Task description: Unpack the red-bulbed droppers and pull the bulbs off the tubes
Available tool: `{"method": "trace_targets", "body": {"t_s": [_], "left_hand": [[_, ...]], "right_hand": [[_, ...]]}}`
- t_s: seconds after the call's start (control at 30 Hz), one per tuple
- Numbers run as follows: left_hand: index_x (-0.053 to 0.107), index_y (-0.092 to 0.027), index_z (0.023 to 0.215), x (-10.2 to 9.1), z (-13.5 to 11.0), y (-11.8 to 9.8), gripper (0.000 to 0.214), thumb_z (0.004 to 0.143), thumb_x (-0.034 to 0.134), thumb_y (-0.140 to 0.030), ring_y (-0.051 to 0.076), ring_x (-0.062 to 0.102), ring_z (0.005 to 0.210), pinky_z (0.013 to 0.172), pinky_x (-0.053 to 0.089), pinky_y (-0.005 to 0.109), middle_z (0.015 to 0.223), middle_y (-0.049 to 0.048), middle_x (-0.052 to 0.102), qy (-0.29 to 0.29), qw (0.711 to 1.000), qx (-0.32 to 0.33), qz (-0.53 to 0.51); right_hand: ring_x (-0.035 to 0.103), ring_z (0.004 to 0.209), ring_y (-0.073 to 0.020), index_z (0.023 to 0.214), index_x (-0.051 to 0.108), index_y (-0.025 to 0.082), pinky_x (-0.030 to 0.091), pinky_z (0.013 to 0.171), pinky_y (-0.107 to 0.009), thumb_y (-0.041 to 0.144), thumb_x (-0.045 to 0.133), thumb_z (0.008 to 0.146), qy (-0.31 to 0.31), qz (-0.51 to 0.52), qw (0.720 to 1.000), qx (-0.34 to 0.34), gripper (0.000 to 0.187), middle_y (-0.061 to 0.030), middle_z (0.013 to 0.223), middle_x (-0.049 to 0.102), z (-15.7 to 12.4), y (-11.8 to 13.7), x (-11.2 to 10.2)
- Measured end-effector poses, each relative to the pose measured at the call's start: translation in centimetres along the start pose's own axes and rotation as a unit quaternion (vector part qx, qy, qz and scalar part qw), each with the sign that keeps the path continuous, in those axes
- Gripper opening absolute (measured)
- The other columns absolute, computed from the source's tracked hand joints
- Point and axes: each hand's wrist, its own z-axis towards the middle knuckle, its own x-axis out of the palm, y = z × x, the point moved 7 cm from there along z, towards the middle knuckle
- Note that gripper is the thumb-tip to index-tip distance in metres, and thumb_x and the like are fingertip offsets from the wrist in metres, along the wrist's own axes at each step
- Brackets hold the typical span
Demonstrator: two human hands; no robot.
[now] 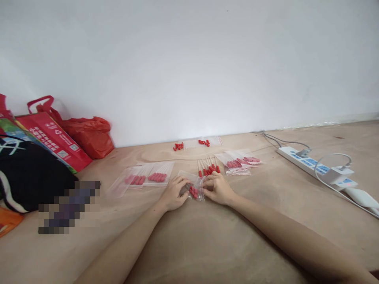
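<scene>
Between my hands lies a small clear zip bag (196,195) with several red-handled pieces (194,192) inside. My left hand (177,193) grips the bag's left side, its fingers curled. At the bag's right edge, my right hand (217,188) pinches the plastic between thumb and fingers. Just beyond the hands are loose red-handled sticks (209,170) with thin pale shafts pointing away from me. Filled zip bags (158,176) lie to the left, and a stack of more filled bags (238,162) sits to the right.
Near the wall are small red pieces (178,146) and clear bags (189,144). A white power strip (308,162) with plugs and cables lies at right. Red shopping bags (59,140), a black bag (35,173) and a blurred-out object (69,207) are at left on the wooden table (189,244).
</scene>
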Motion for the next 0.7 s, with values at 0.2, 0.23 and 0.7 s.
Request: {"method": "trace_targets", "body": {"t_s": [0.2, 0.23, 0.7], "left_hand": [[0.056, -0.019, 0.091, -0.2, 0.0, 0.3, 0.025, 0.068, 0.049, -0.012, 0.019, 0.051, 0.091, 0.083, 0.04, 0.034, 0.094, 0.0032, 0.057, -0.017, 0.999, -0.019, 0.022], [0.056, -0.02, 0.092, -0.2, 0.0, 0.3, 0.025, 0.069, 0.049, -0.013, 0.019, 0.051, 0.091, 0.083, 0.04, 0.034, 0.094, 0.0032, 0.058, -0.015, 0.999, -0.02, 0.022], [0.043, -0.019, 0.118, 0.1, -0.2, 1.3, 0.045, 0.073, 0.048, -0.02, 0.024, 0.037, 0.116, 0.099, 0.03, 0.042, 0.121, 0.0092, 0.042, 0.004, 0.998, -0.061, 0.027]], "right_hand": [[0.05, 0.075, -0.0155, 0.087, 0.065, 0.027, 0.029, 0.074, -0.03, 0.046, 0.057, 0.073, 0.053, 0.019, 0.998, 0.031, 0.025, 0.0, 0.074, 0.065, 0.3, 0.0, 0.3], [0.05, 0.075, -0.0155, 0.082, 0.066, 0.026, 0.029, 0.073, -0.03, 0.047, 0.059, 0.07, 0.055, 0.017, 0.998, 0.038, 0.026, 0.0002, 0.071, 0.064, 0.4, 0.0, 0.3], [0.049, 0.065, -0.0117, 0.069, 0.054, 0.018, 0.034, 0.065, -0.023, 0.018, 0.057, 0.06, 0.008, -0.004, 0.997, 0.082, 0.009, 0.0001, 0.069, 0.057, -0.1, 0.2, 0.3]]}}
